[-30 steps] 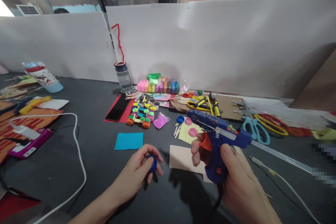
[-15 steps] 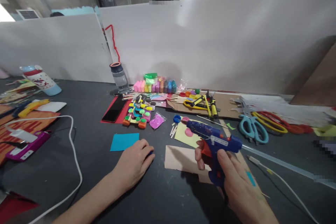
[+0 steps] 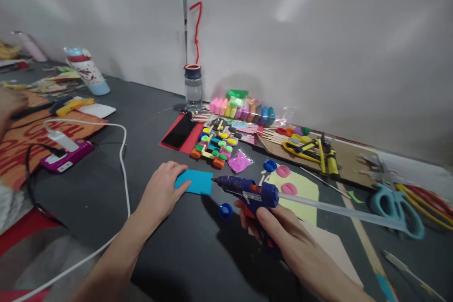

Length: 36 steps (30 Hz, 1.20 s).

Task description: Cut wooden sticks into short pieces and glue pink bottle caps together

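Head view, starting at the left: a purple power strip [image 3: 76,152] with a white plug [image 3: 62,140] in it sits on the bench [image 3: 177,250]. Further right, the left hand [image 3: 161,188] rests over the left end of a blue card [image 3: 198,181], thumb and index finger apart on it; whether it pinches or merely presses, I cannot tell. That card lies on the bench, flat as far as it shows, a plain bright rectangle with no glue to be made out on it. At its right edge is the tip of a glue gun [image 3: 255,191]; touching or just above, I cannot say. Gluing looks to be the step in hand, and the next move would call for a still card and left fingers clear of the tip. Near the card's lower right corner lies a round blue cap [image 3: 225,211]. The right hand [image 3: 279,226] grasps the gun's handle, fingers by the orange trigger [image 3: 249,213]. Dark blue and scuffed, the gun has a cloudy glue stick [image 3: 329,207] jutting back toward light blue scissors [image 3: 393,197].
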Each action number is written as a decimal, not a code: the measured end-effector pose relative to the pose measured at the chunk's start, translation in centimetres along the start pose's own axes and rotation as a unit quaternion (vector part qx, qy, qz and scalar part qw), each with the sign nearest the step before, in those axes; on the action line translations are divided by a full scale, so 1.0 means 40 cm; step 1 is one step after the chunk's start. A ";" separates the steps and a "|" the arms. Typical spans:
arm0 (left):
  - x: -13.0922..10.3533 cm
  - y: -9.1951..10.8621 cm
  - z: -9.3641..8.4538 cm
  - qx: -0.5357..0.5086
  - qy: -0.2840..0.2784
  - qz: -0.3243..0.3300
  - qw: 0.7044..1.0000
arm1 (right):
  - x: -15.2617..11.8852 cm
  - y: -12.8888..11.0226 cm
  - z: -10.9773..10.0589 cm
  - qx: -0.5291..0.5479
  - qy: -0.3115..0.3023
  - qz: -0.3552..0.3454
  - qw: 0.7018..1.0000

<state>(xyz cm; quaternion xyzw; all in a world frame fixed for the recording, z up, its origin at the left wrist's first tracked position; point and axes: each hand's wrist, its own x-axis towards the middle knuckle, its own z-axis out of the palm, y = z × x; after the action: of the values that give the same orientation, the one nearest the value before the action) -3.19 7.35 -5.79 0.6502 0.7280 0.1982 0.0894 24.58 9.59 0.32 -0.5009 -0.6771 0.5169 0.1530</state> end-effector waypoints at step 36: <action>-0.004 0.009 -0.019 0.005 -0.073 -0.018 0.997 | 0.149 -0.074 0.047 -0.179 -0.085 0.116 0.973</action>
<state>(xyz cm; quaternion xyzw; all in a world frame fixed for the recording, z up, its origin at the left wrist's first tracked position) -3.13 7.09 -5.00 0.6502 0.7320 0.1452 0.1422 19.00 13.68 0.21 -0.5494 -0.7063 0.4425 -0.0587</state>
